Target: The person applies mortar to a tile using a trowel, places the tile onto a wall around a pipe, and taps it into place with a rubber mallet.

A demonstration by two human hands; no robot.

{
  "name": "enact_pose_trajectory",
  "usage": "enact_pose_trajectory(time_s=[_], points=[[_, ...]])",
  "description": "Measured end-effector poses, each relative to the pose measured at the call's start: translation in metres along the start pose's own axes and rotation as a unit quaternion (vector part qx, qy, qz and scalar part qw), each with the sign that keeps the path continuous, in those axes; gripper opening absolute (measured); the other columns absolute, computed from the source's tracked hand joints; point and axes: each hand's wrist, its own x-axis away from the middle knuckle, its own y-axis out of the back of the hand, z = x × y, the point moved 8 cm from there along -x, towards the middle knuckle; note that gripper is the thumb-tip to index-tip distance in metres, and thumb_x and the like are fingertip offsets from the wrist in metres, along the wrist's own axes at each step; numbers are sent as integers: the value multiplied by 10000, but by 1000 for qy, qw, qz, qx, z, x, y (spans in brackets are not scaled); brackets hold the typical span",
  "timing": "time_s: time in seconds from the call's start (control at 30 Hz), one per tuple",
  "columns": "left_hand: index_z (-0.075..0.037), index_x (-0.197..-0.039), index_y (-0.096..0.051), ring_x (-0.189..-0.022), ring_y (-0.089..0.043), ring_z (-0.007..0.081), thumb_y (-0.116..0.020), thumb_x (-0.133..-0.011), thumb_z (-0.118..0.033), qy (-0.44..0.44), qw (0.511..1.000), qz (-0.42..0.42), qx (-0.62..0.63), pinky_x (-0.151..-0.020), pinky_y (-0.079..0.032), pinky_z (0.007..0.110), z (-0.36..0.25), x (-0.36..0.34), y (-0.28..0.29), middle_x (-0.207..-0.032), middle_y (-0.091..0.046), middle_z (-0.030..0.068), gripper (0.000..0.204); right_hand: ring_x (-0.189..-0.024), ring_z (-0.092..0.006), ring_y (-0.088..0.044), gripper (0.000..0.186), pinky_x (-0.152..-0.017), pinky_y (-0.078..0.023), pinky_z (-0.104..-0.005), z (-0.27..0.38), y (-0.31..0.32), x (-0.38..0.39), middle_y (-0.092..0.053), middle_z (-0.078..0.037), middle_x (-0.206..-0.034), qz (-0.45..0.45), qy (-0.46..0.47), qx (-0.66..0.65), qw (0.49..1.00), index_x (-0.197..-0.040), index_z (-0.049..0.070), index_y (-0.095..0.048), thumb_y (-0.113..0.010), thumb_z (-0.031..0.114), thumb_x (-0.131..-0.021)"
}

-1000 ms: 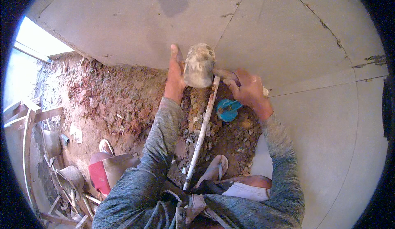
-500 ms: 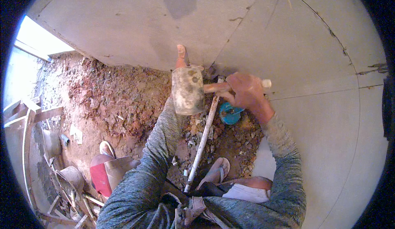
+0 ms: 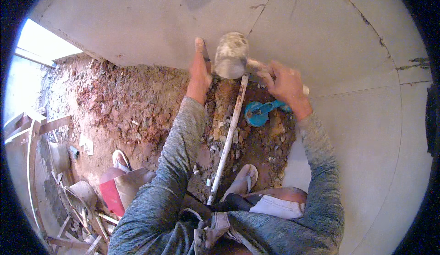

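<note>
My right hand (image 3: 285, 85) is closed around the wooden handle of a mallet (image 3: 231, 55) with a thick, dirty white head. The mallet head is close to the lower edge of a large grey tile (image 3: 151, 21); whether it touches is unclear. Against that same tile rests my left hand (image 3: 199, 76), one digit stretched flat up its face and the other fingers mostly hidden. Below the mallet, a thin whitish pole (image 3: 228, 140) slants toward my body. On the rubble beside it lies a blue suction cup lifter (image 3: 257, 113).
Reddish earth and broken stone (image 3: 137, 99) cover the ground around my sandalled feet (image 3: 245, 179). More grey panels (image 3: 357, 131) stand at the right. Wooden boards (image 3: 32, 163) and a pale bucket-like container (image 3: 82, 194) clutter the left side.
The mallet and my right hand have moved up and toward the tile, the head shifting rightward. My left hand, earlier largely hidden behind the mallet head, now shows against the tile.
</note>
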Motion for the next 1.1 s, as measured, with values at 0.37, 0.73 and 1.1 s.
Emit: enact_pose_trajectory(time_s=[0.37,0.73,1.1], points=[[79,-1426,-230,-1402,-169,426,-892,-590,-394,-551,671,-185,-459,-1148,-205,502,-131,89,-27,-1484,-184,313,1167,-664,-330,-645,441,-565,-511,-466,45,-80,38,-640,-116,-715,105,178,-22,978,-931,109,-651,-570,537,-860],[94,-1404,-243,-1388,-193,431,-922,-530,-359,-559,651,-193,-476,-1149,-204,493,-137,88,-29,-1462,-224,315,1196,-786,-366,-664,415,-678,-529,-501,68,-130,13,-697,-123,-887,191,85,-2,978,-953,114,-671,-519,496,-901],[98,-1371,-265,-1346,-245,444,-923,-519,-395,-561,636,-195,-493,-1123,-233,510,-138,87,-26,-1415,-280,320,1184,-787,-354,-673,470,-663,-525,-513,79,-128,8,-696,-132,-884,206,142,-29,968,-973,99,-662,-492,533,-910]])
